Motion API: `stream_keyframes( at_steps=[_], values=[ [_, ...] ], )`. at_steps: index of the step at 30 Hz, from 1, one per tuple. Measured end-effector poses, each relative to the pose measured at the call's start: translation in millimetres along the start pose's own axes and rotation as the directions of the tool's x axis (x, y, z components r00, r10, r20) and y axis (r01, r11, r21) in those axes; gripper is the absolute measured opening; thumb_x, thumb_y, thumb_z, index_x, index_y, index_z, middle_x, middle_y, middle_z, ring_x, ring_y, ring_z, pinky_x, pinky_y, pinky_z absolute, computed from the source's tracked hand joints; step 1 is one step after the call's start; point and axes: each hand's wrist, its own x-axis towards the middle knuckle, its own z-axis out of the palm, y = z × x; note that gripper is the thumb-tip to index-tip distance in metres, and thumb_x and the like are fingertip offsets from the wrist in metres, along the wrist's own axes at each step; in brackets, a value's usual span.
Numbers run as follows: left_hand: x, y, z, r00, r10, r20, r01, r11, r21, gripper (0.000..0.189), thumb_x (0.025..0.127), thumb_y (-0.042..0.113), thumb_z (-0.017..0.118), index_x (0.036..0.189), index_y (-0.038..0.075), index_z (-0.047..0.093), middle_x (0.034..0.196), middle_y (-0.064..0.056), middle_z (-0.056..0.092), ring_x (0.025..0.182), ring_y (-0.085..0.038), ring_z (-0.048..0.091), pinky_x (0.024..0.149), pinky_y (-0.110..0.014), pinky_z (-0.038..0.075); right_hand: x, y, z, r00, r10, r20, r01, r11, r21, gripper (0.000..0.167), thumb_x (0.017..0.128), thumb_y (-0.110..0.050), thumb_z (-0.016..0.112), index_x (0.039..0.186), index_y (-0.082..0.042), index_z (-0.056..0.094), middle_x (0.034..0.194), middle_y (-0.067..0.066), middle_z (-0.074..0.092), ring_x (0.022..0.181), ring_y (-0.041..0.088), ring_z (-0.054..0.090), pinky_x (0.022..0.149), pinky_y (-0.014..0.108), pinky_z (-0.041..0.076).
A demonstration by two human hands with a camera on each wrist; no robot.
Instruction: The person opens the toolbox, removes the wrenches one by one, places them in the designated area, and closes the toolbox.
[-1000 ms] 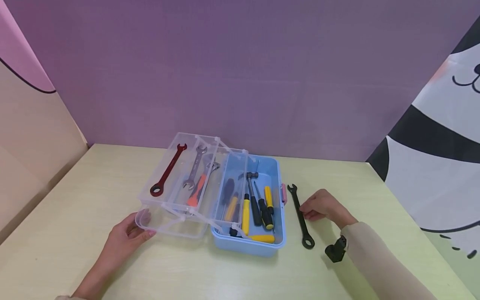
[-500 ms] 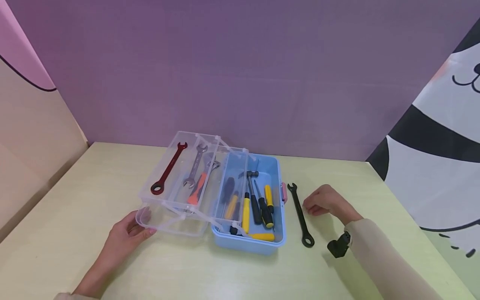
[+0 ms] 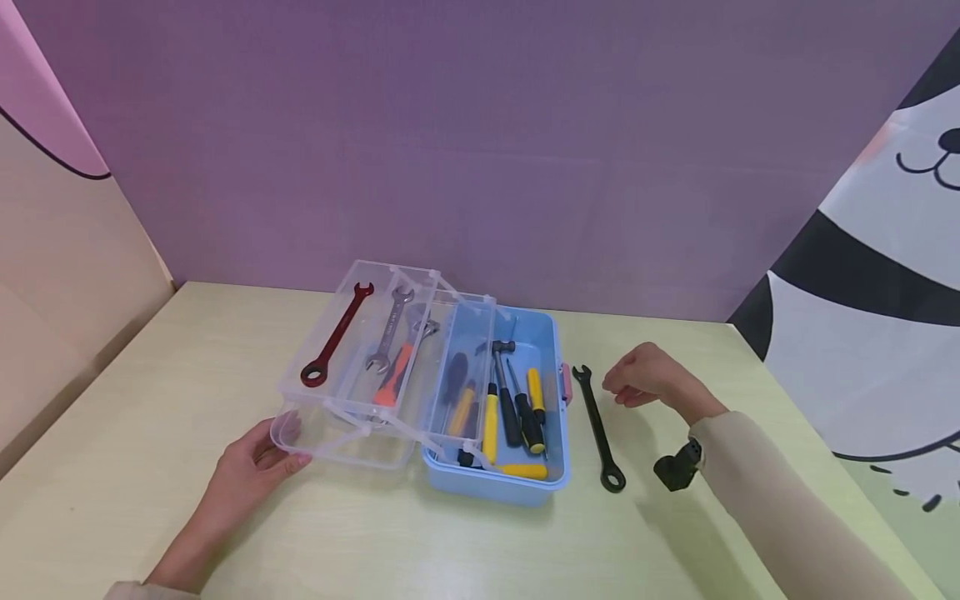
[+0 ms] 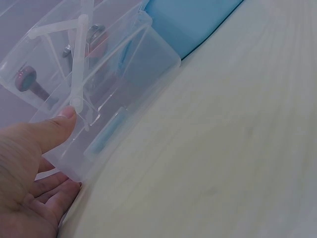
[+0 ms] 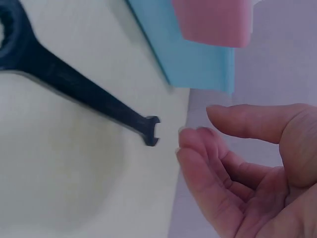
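In the head view my left hand [image 3: 245,469] grips the near left corner of the toolbox's clear plastic lid [image 3: 360,451]. The left wrist view shows its thumb [image 4: 55,133] on the lid's side and the other fingers at the lower edge. My right hand [image 3: 651,379], with loosely bent fingers and nothing in it, hovers above the table beside a black combination wrench [image 3: 600,429]. That wrench lies right of the blue toolbox [image 3: 498,490]. In the right wrist view a gap separates the fingertips from the wrench's open end.
A red wrench [image 3: 335,337], a silver wrench [image 3: 389,333] and an orange-handled adjustable wrench [image 3: 395,377] lie in the clear trays. The box holds a hammer [image 3: 506,400] and several yellow and black screwdrivers. A pink latch [image 3: 566,384] juts from its right side. A purple wall [image 3: 450,167] stands behind.
My right hand has let go of the black wrench and risen away from it, toward the back of the table. The left hand stays at the lid's corner.
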Motion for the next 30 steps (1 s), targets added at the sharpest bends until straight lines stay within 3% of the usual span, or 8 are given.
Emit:
stream_keyframes(
  at_steps=[10, 24, 30],
  values=[
    [-0.4, 0.1, -0.1, 1.000, -0.008, 0.004, 0.008, 1.000, -0.011, 0.058, 0.087, 0.013, 0.069, 0.133, -0.010, 0.043, 0.129, -0.034, 0.052, 0.116, -0.041, 0.056, 0.083, -0.017, 0.054, -2.0, -22, -10, 0.999, -0.038, 0.007, 0.038, 0.998, -0.051, 0.022, 0.088, -0.014, 0.064, 0.098, 0.006, 0.062, 0.074, 0.002, 0.062, 0.066, 0.013, 0.059, 0.068, 0.026, 0.058],
    [-0.1, -0.8, 0.8, 1.000, -0.008, -0.005, 0.008, 1.000, 0.018, 0.059, 0.086, 0.014, 0.071, 0.133, -0.010, 0.044, 0.128, -0.034, 0.053, 0.114, -0.040, 0.058, 0.084, -0.023, 0.056, -8.1, -66, -11, 0.995, -0.099, 0.024, 0.101, 0.990, -0.104, 0.025, 0.089, -0.016, 0.064, 0.099, 0.007, 0.062, 0.074, 0.003, 0.062, 0.066, 0.013, 0.059, 0.068, 0.025, 0.058],
    [0.4, -1.5, 0.4, 1.000, -0.006, -0.007, 0.006, 1.000, 0.019, 0.059, 0.087, 0.014, 0.070, 0.133, -0.010, 0.043, 0.128, -0.034, 0.053, 0.115, -0.040, 0.057, 0.084, -0.021, 0.056, -3.3, -85, -1, 0.994, -0.110, 0.007, 0.110, 0.990, -0.084, 0.028, 0.090, -0.019, 0.064, 0.105, 0.005, 0.064, 0.092, 0.014, 0.066, 0.072, 0.017, 0.062, 0.074, 0.026, 0.059]
  ],
)
